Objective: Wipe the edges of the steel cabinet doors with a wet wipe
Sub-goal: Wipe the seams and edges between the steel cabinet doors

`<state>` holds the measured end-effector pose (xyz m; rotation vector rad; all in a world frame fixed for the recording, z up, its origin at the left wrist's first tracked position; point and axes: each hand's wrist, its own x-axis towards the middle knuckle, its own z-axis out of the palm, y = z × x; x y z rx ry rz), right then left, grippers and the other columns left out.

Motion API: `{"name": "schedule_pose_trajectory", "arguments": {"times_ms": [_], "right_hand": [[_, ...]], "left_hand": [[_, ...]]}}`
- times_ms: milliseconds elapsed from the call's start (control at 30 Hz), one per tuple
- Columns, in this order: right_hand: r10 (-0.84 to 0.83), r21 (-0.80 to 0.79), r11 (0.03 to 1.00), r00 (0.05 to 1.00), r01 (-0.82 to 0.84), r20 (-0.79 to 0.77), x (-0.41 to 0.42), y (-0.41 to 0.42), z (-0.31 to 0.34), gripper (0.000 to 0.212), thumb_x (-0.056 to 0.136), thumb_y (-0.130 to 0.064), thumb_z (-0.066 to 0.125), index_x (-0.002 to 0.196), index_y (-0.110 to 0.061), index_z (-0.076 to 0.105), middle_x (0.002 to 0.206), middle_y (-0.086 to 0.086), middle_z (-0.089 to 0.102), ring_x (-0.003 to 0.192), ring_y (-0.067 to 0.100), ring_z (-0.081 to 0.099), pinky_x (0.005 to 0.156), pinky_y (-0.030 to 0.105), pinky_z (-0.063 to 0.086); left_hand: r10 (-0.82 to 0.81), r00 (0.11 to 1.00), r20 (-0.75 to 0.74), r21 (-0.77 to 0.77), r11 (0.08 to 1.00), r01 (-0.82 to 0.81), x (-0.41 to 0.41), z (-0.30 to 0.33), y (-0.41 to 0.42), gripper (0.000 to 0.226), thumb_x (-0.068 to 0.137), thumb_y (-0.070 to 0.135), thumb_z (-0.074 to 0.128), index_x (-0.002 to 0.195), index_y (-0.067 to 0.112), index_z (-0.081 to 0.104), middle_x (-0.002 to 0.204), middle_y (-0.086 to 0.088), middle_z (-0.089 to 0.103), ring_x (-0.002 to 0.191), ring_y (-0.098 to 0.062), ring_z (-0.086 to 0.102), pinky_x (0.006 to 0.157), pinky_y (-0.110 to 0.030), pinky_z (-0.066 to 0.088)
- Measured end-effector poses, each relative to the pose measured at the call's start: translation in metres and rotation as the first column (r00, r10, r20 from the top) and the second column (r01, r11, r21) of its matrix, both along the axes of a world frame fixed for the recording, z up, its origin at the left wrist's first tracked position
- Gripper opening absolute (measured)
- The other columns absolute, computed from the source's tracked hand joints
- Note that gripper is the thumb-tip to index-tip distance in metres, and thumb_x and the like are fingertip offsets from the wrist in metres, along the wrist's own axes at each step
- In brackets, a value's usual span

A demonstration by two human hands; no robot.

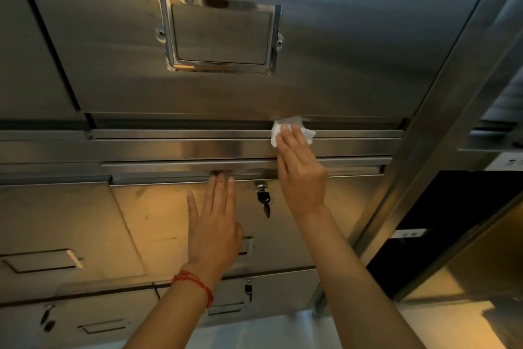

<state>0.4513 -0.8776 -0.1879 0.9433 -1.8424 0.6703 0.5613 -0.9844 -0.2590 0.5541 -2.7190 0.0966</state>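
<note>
Right hand (301,176) is up at the seam, fingers (285,140) straight and close together, pressing the wipe (291,129) flat against the bottom edge of the upper door (254,88). No curl to those fingers, no pinch: they lie on top of the white wipe and pin it to the steel. The wipe is bunched, and part of it is hidden beneath the fingertips, with crumpled corners poking out on both sides and above.

Left hand (213,224) sits below and left of the wipe, fingers extended and slightly spread, laid flat on the lower door (158,224), tips touching its top rim. It holds nothing. A red thread band (195,283) circles that wrist.

Just below the wipe, between the two hands, a lock (261,189) with a dark key (266,205) hanging from it. Well above the wipe, a shiny label frame (220,34) on the upper door.

The left palm covers part of a frame on the lower door. Further doors to the left of the wipe are cut off by the picture's border. The dark area far right of the wipe is hard to make out.
</note>
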Motion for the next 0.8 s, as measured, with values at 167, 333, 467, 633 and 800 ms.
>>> {"name": "schedule_pose_trajectory", "arguments": {"times_ms": [167, 333, 467, 633, 800], "right_hand": [[-0.048, -0.007, 0.999, 0.999, 0.048, 0.007, -0.009, 0.017, 0.002, 0.030, 0.076, 0.007, 0.071, 0.106, 0.007, 0.067, 0.114, 0.021, 0.063, 0.109, 0.033, 0.060, 0.090, 0.043, 0.051], [-0.092, -0.072, 0.993, 0.995, 0.093, 0.026, -0.010, 0.017, 0.000, 0.028, 0.077, 0.008, 0.070, 0.105, 0.008, 0.066, 0.113, 0.022, 0.063, 0.109, 0.035, 0.059, 0.093, 0.043, 0.048], [-0.029, -0.017, 0.999, 0.999, 0.029, -0.024, -0.012, 0.017, 0.000, 0.027, 0.078, 0.006, 0.069, 0.105, 0.008, 0.067, 0.114, 0.022, 0.063, 0.110, 0.034, 0.058, 0.091, 0.042, 0.050], [-0.041, -0.013, 0.999, 0.997, 0.040, -0.060, -0.023, 0.030, -0.002, 0.028, 0.078, 0.005, 0.069, 0.106, 0.007, 0.066, 0.115, 0.022, 0.062, 0.111, 0.035, 0.058, 0.093, 0.043, 0.048], [-0.044, -0.091, 0.995, 0.998, 0.040, -0.049, -0.021, 0.020, -0.007, 0.025, 0.080, 0.003, 0.066, 0.104, 0.008, 0.066, 0.113, 0.024, 0.063, 0.109, 0.037, 0.058, 0.092, 0.044, 0.047]], "left_hand": [[-0.039, 0.999, -0.012, -0.009, 0.999, 0.039, 0.005, 0.004, -0.004, 0.087, 0.090, 0.036, 0.046, 0.137, 0.016, -0.025, 0.156, -0.009, -0.007, 0.140, -0.023, -0.017, 0.108, -0.051, -0.013], [-0.058, 0.998, -0.002, -0.024, 0.998, 0.058, 0.006, 0.008, -0.003, 0.095, 0.080, 0.036, 0.063, 0.144, 0.012, -0.004, 0.155, -0.014, 0.010, 0.141, -0.026, 0.000, 0.110, -0.054, 0.002], [-0.073, 0.996, -0.045, -0.052, 0.996, 0.070, 0.003, 0.008, 0.000, 0.097, 0.055, 0.030, 0.084, 0.134, 0.001, 0.038, 0.137, -0.023, 0.045, 0.131, -0.033, 0.034, 0.103, -0.056, 0.026], [-0.090, 0.995, -0.045, -0.091, 0.992, 0.086, -0.001, 0.006, -0.004, 0.091, 0.054, 0.024, 0.085, 0.130, -0.007, 0.045, 0.132, -0.030, 0.047, 0.125, -0.043, 0.044, 0.100, -0.057, 0.031], [-0.112, 0.993, -0.031, -0.119, 0.987, 0.107, -0.002, 0.005, -0.008, 0.091, 0.051, 0.019, 0.085, 0.128, -0.009, 0.047, 0.129, -0.032, 0.049, 0.121, -0.044, 0.046, 0.098, -0.058, 0.035]]}}
